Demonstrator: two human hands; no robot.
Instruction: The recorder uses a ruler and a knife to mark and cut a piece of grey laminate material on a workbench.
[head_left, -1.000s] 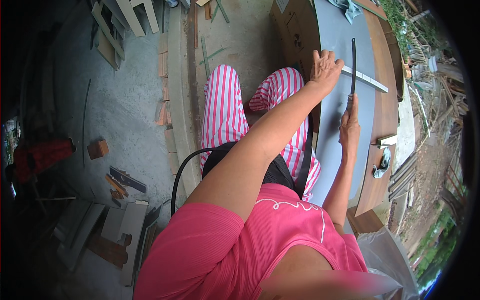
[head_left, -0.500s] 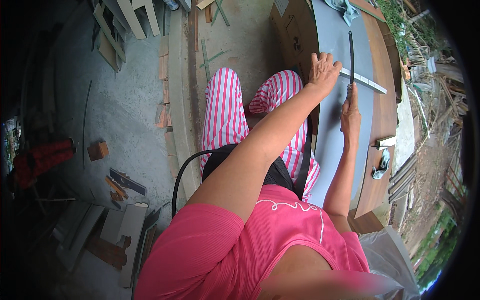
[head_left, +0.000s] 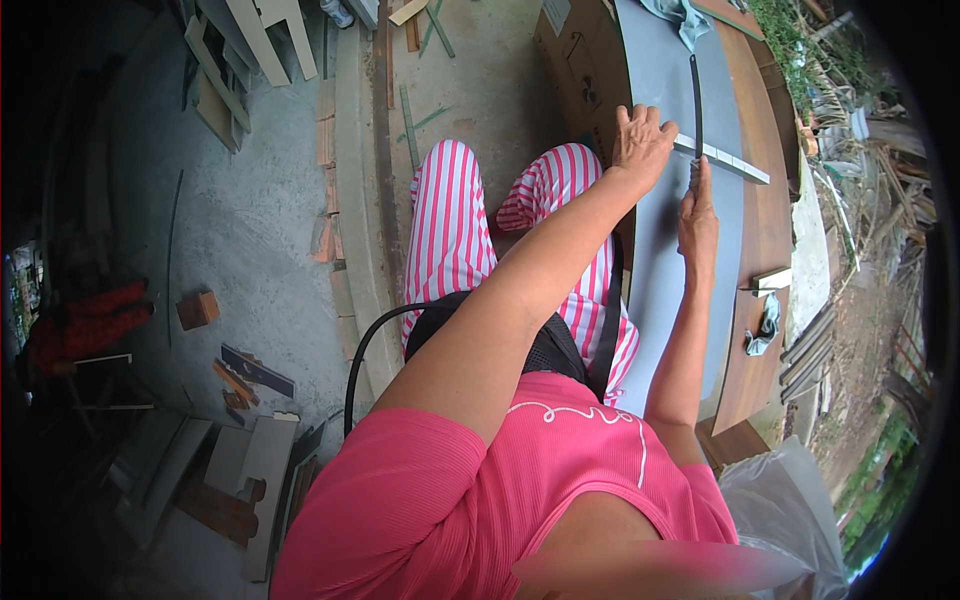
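My left hand presses the flat metal ruler onto the grey sheet; right hand grips the long dark blade (I'd judge keeping it tight against the ruler matters).

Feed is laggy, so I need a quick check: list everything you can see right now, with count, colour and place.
grey panel: one, grey, lying on the brown workbench
metal ruler: one, silver, across the panel
dark blade tool: one, black, upright on the panel
cloth: one, blue-grey, far end of the panel
wood offcuts: several, brown and grey, floor at left
left hand: pressing the ruler's end
right hand: fingers gripping the tool
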